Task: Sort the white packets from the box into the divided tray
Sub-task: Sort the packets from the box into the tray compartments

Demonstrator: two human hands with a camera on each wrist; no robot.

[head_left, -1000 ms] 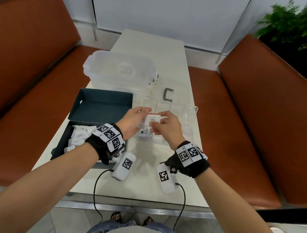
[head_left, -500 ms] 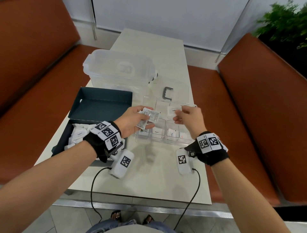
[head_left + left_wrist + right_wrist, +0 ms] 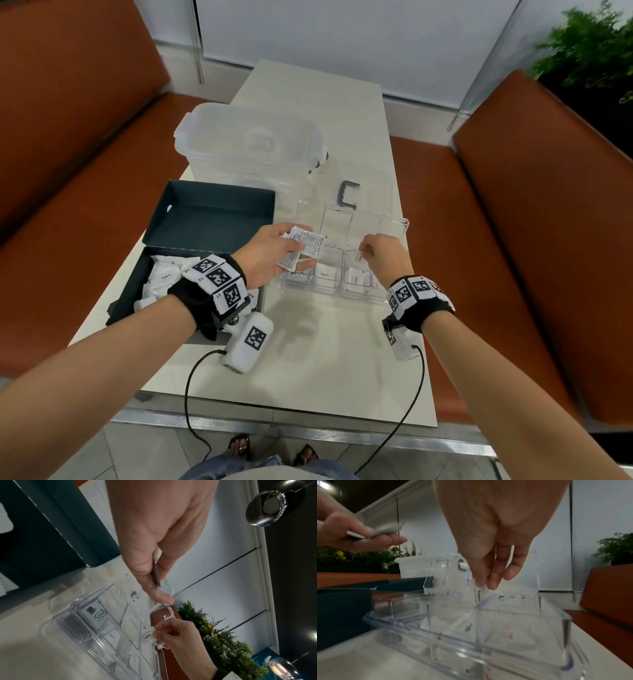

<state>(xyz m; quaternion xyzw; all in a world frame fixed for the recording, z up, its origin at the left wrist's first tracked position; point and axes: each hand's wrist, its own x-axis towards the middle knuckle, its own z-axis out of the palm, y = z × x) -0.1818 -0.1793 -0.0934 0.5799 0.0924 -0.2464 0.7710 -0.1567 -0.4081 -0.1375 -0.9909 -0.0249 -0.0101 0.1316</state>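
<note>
My left hand (image 3: 274,253) holds a small stack of white packets (image 3: 306,245) flat between thumb and fingers, above the left end of the clear divided tray (image 3: 337,296). The stack shows edge-on as white packets (image 3: 156,577) in the left wrist view. My right hand (image 3: 378,255) pinches one small white pepper packet (image 3: 479,593) over a tray compartment right of the middle; the same pepper packet (image 3: 148,635) shows in the left wrist view. Several compartments hold packets. The dark box (image 3: 137,294) at the left still contains loose white packets (image 3: 162,277).
The box's dark lid (image 3: 219,216) stands open behind it. A large clear lidded tub (image 3: 250,144) sits at the back of the table. The tray's clear hinged lid (image 3: 363,209) with a grey handle (image 3: 347,195) lies open behind the tray. Orange benches flank the table.
My right hand took one packet from the left hand's stack, carried it right, and now lowers it toward a tray compartment. The left hand stays put with the rest.
</note>
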